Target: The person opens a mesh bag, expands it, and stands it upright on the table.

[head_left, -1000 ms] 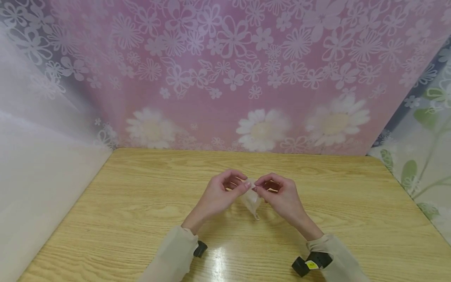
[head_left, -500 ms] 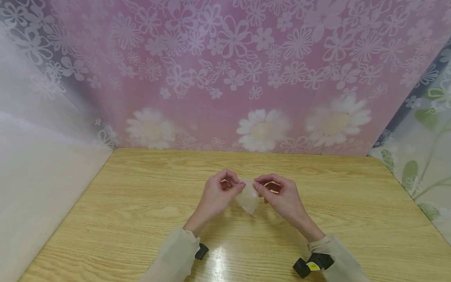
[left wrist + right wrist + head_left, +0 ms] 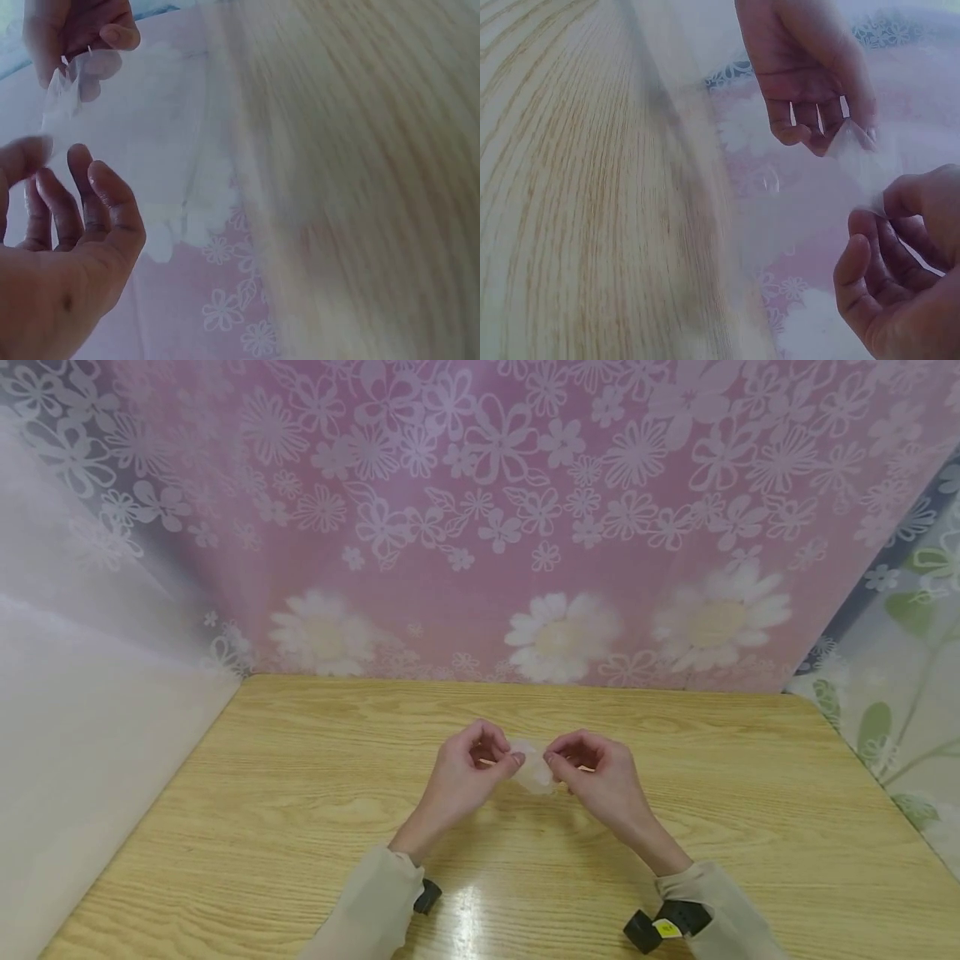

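A thin, translucent, limp piece of film, like a small bag (image 3: 534, 774), is stretched between both hands above the table. My left hand (image 3: 467, 774) pinches one side of its upper edge between thumb and forefinger. The opposite side is pinched by my right hand (image 3: 603, 778). In the right wrist view the film (image 3: 859, 169) looks creased near the fingers, and its lower part is too see-through to make out well. Seen from the left wrist, the other fingers of my left hand (image 3: 82, 262) are bent loosely, away from the film.
The wood-grain table (image 3: 315, 785) spreads beneath both hands. A pink flowered curtain (image 3: 435, 585) hangs behind its far edge, with pale sheets at the left and right sides. Black wrist devices (image 3: 641, 931) sit at the sleeve cuffs.
The hands drew slightly apart, spreading the film wider. Its lower tip, which hung toward me with a small ring on it, has swung up and away and no longer shows clearly in the head view.
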The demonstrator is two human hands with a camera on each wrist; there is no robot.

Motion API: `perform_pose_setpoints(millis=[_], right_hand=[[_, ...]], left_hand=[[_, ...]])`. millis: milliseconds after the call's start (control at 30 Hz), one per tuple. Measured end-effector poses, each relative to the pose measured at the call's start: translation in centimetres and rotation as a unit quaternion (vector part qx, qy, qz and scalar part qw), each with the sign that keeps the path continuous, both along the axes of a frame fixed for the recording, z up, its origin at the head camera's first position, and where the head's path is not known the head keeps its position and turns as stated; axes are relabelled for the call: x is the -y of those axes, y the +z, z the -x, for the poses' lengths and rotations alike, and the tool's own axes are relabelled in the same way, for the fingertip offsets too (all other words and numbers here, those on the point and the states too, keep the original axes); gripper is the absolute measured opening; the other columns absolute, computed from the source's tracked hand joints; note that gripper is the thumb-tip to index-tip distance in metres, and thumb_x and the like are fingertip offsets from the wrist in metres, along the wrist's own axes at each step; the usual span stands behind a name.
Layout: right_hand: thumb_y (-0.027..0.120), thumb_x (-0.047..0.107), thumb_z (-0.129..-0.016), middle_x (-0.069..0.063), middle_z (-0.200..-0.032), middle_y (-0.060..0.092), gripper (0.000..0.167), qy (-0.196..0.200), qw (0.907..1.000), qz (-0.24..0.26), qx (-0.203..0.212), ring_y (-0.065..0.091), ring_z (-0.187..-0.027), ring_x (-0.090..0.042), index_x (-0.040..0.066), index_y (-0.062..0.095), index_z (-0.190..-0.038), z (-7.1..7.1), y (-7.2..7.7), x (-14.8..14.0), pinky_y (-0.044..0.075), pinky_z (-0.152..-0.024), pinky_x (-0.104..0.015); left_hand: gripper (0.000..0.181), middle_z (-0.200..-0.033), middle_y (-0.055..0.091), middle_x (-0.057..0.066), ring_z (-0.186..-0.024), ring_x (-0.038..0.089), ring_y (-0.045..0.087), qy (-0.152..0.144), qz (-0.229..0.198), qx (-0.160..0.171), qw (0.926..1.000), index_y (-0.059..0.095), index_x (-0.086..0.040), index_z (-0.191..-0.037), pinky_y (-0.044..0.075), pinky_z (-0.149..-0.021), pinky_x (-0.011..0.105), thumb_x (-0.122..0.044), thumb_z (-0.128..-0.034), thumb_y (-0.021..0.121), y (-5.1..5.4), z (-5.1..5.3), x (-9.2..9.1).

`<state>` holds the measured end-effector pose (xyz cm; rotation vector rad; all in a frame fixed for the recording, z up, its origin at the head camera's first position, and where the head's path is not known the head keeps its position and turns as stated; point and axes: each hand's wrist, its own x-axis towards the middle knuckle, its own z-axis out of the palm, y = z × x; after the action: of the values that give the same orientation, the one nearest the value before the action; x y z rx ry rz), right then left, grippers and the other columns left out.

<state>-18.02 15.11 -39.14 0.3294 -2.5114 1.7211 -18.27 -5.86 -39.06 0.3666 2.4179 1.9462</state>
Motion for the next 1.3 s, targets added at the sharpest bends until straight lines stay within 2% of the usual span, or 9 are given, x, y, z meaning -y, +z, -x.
perform_pose_setpoints(millis=[133, 267, 433, 533, 733, 900, 1167, 1300], right_hand=[[0.074, 0.012, -0.094, -0.01, -0.089, 0.071, 0.007, -0.011, 0.9999, -0.004, -0.012, 0.065, -0.07, -0.011, 0.008, 0.073, -0.1, 0.08, -0.01, -0.08, 0.056, -0.057, -0.028], [0.074, 0.013, -0.094, -0.011, -0.094, 0.073, 0.008, -0.003, 0.9999, -0.01, -0.012, 0.064, -0.072, -0.009, 0.009, 0.074, -0.102, 0.16, -0.02, -0.12, 0.056, -0.058, -0.026], [0.074, 0.014, -0.095, -0.01, -0.096, 0.074, 0.011, 0.006, 0.9998, -0.013, -0.011, 0.065, -0.074, -0.011, 0.008, 0.075, -0.104, 0.19, 0.06, -0.15, 0.055, -0.059, -0.025], [0.074, 0.015, -0.095, -0.011, -0.096, 0.075, 0.014, 0.01, 0.9998, -0.011, -0.012, 0.065, -0.074, -0.011, 0.006, 0.075, -0.106, 0.21, 0.12, -0.13, 0.055, -0.059, -0.025], [0.074, 0.015, -0.095, -0.013, -0.1, 0.076, 0.019, 0.001, 0.9994, -0.015, -0.03, 0.066, -0.08, -0.004, 0.003, 0.075, -0.109, 0.21, 0.27, -0.12, 0.055, -0.063, -0.022], [0.075, 0.016, -0.094, -0.011, -0.099, 0.075, 0.016, -0.005, 0.9994, -0.009, -0.032, 0.067, -0.081, -0.005, 0.006, 0.075, -0.106, 0.14, 0.35, -0.33, 0.056, -0.065, -0.022], [0.075, 0.017, -0.095, -0.008, -0.098, 0.074, 0.012, 0.033, 0.9984, -0.028, -0.037, 0.069, -0.08, -0.009, 0.012, 0.076, -0.105, 0.07, -0.04, -0.63, 0.056, -0.063, -0.024], [0.076, 0.016, -0.094, -0.006, -0.097, 0.072, 0.012, 0.041, 0.9968, -0.037, -0.058, 0.068, -0.08, -0.01, 0.014, 0.077, -0.105, 0.06, -0.29, -0.61, 0.057, -0.062, -0.025]], left_hand=[[0.026, -0.099, 0.062, 0.003, -0.089, 0.018, 0.068, -0.013, 0.018, 0.017, 0.9996, 0.06, -0.019, -0.106, 0.058, -0.077, 0.033, -0.031, -0.0909, 0.079, 0.17, -0.1, 0.3], [0.03, -0.103, 0.063, 0.002, -0.093, 0.017, 0.068, -0.007, 0.031, -0.001, 0.9995, 0.061, -0.023, -0.112, 0.058, -0.078, 0.034, -0.039, -0.0918, 0.077, 0.39, 0.03, 0.51], [0.02, -0.105, 0.069, -0.005, -0.092, 0.014, 0.069, -0.014, 0.07, -0.041, 0.9966, 0.07, -0.026, -0.111, 0.059, -0.08, 0.031, -0.038, -0.096, 0.072, 0.47, 0.15, 0.62], [0.01, -0.102, 0.071, -0.005, -0.09, 0.02, 0.072, -0.018, 0.08, -0.045, 0.9957, 0.073, -0.025, -0.105, 0.059, -0.077, 0.03, -0.031, -0.0986, 0.07, 0.42, 0.21, 0.64], [0.004, -0.095, 0.07, 0.0, -0.088, 0.034, 0.072, 0.012, 0.047, -0.03, 0.9984, 0.072, -0.021, -0.102, 0.057, -0.07, 0.028, -0.02, -0.0987, 0.07, 0.23, 0.37, 0.65], [0.004, -0.095, 0.07, 0.003, -0.088, 0.037, 0.072, 0.033, 0.009, -0.02, 0.9992, 0.07, -0.017, -0.101, 0.057, -0.068, 0.026, -0.015, -0.0972, 0.071, 0.02, 0.46, 0.64], [0.008, -0.094, 0.067, 0.009, -0.071, 0.015, 0.071, 0.04, -0.036, -0.015, 0.9984, 0.068, -0.01, -0.101, 0.054, -0.062, 0.025, -0.013, -0.0954, 0.073, -0.27, 0.67, 0.57], [0.009, -0.094, 0.066, 0.008, -0.073, 0.023, 0.072, 0.038, -0.047, -0.004, 0.9982, 0.068, -0.01, -0.101, 0.056, -0.064, 0.029, -0.015, -0.0957, 0.073, -0.35, 0.68, 0.5]])
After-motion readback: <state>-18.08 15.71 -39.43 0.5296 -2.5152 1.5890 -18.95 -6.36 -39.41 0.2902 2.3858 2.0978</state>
